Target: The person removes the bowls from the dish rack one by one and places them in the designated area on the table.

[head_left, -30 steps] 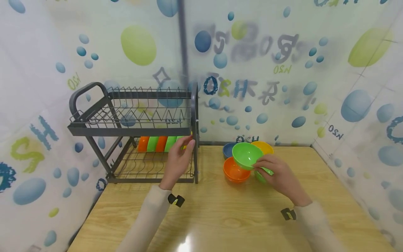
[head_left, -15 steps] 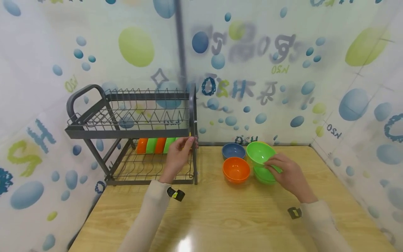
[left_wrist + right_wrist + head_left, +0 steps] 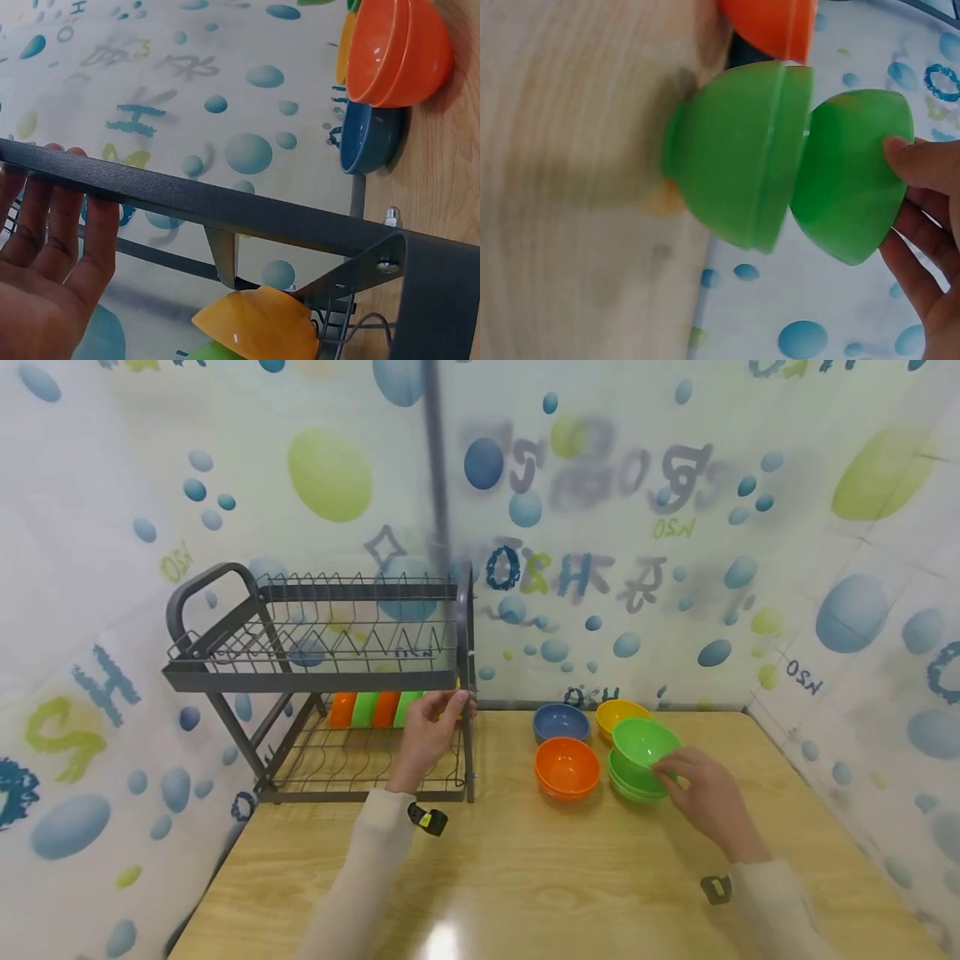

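In rack [image 3: 315, 682], left wrist view: yellow bowl [image 3: 264, 326]; head: sliver, perhaps.

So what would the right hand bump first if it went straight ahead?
The right hand holds a green bowl, which would probably touch the stacked green bowls first; the gap is unclear.

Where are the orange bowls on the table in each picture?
Head: orange bowls, right of the middle, in the lower half.
Left wrist: orange bowls, top right.
Right wrist: orange bowls, cut off by the top edge.
Shared landmark: the wooden table.
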A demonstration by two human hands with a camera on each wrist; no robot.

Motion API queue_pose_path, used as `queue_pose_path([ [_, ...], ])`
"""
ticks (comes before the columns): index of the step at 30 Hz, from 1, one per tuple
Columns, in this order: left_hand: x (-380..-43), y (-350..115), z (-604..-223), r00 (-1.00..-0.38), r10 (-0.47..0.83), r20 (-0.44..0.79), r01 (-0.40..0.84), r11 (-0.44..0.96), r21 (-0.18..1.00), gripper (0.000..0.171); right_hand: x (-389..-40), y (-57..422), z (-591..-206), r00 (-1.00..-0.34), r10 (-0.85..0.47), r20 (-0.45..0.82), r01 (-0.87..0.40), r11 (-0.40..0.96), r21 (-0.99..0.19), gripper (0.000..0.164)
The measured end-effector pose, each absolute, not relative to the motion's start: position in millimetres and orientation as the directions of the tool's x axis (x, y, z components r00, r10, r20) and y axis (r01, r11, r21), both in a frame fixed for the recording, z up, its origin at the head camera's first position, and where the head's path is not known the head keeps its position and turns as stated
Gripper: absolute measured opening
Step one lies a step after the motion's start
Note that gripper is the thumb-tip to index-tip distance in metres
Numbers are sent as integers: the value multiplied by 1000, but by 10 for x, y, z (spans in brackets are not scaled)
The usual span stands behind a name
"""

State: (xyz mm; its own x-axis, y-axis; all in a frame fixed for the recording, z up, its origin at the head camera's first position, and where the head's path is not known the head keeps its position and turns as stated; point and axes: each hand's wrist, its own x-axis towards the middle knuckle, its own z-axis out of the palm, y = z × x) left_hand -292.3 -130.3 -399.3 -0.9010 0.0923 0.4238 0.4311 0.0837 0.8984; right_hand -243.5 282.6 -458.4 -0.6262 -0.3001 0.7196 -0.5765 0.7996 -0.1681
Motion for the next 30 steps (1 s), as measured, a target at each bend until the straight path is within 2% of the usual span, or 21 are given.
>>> queue_pose_path([
  [3, -2939, -1273, -4011, -897, 88, 433, 439, 62, 896, 31, -2406, 2846, -4664, -631, -286, 722, -561, 811, -169, 27],
  [11, -2956, -1243, -4020, -882, 60, 468, 472, 81, 878, 30, -2424, 2877, -4784, -593, -302, 747, -577, 806, -133, 29],
  [30, -2952, -1255, -4051, -874, 43, 484, 486, 84, 870, 32, -2394, 2878, -4961, -638, -322, 699, -550, 827, -121, 27],
])
